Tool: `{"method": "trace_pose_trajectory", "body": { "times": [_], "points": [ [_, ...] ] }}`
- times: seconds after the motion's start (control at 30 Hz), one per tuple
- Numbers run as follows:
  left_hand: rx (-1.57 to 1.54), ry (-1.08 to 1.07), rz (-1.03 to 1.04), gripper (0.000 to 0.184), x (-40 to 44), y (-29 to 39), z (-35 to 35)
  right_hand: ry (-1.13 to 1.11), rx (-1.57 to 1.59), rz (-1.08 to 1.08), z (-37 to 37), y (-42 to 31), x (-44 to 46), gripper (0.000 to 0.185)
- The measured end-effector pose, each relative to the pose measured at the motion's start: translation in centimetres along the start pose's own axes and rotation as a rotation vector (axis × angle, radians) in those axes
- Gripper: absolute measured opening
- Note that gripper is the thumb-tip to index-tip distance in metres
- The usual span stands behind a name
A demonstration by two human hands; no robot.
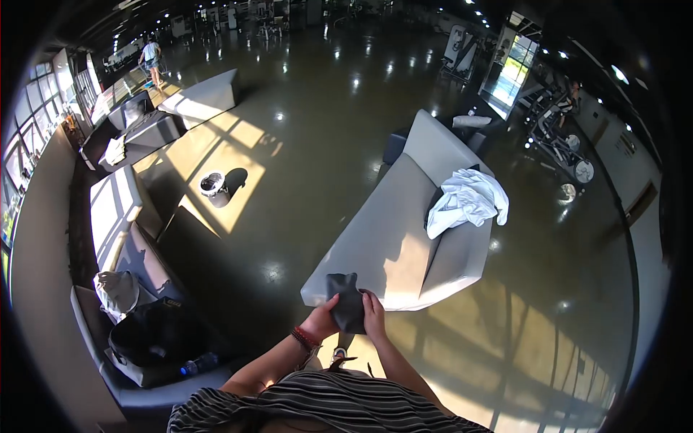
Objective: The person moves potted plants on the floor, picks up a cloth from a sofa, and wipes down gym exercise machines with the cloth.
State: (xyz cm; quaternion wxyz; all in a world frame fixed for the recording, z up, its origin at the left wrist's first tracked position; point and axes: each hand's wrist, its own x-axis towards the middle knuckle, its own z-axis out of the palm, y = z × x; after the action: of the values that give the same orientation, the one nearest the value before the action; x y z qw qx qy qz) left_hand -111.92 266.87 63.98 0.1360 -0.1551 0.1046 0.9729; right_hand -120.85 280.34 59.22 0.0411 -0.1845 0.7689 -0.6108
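Observation:
A dark grey, soft-looking item [346, 302], perhaps a pouch or folded cloth, is held upright in front of my body. My left hand [322, 320] grips its left edge, with a red beaded bracelet on the wrist. On its right edge, my right hand [373, 315] holds it with the thumb on the near face. Just beyond the item stands a light grey sofa [368, 238]. A white crumpled garment [468, 200] lies over the sofa's right part.
A bin [214, 189] stands on the sunlit floor. Left are more sofas [115, 216], a black bag [155, 332], a light bag [117, 292] and a blue bottle [199, 364]. One person [151, 61] is far left, another [574, 97] by gym machines [552, 133].

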Motion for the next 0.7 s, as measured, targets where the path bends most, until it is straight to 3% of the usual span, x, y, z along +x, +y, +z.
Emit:
{"method": "trace_pose_trajectory", "body": {
  "times": [0.03, 0.13, 0.3, 0.4, 0.5, 0.7],
  "points": [
    [-0.026, -0.010, 0.015, 0.051, -0.1, 0.6, 0.3, 0.036, -0.003, -0.021, 0.2, 0.6, 0.6, 0.032],
    [-0.032, -0.032, 0.118, 0.054, -0.9, 2.9, 1.5, -0.170, 0.366, 0.517, -0.2, 2.4, 2.7, 0.039],
    [0.024, 0.016, 0.184, 0.053, -1.3, 7.3, 1.3, -0.421, 0.500, 0.589, 2.6, 1.6, 6.1, 0.045],
    [0.042, 0.103, 0.175, 0.050, -1.8, 10.0, 0.4, -0.530, 0.524, 0.567, 5.9, -2.6, 7.9, 0.044],
    [0.000, 0.126, 0.185, 0.046, -1.7, 13.8, -2.3, -0.614, 0.505, 0.470, 11.1, -1.7, 10.1, 0.041],
    [0.073, 0.093, 0.261, 0.045, -3.5, 24.8, -4.3, -0.498, 0.485, 0.413, 23.4, -3.6, 15.1, 0.043]
  ]
}}
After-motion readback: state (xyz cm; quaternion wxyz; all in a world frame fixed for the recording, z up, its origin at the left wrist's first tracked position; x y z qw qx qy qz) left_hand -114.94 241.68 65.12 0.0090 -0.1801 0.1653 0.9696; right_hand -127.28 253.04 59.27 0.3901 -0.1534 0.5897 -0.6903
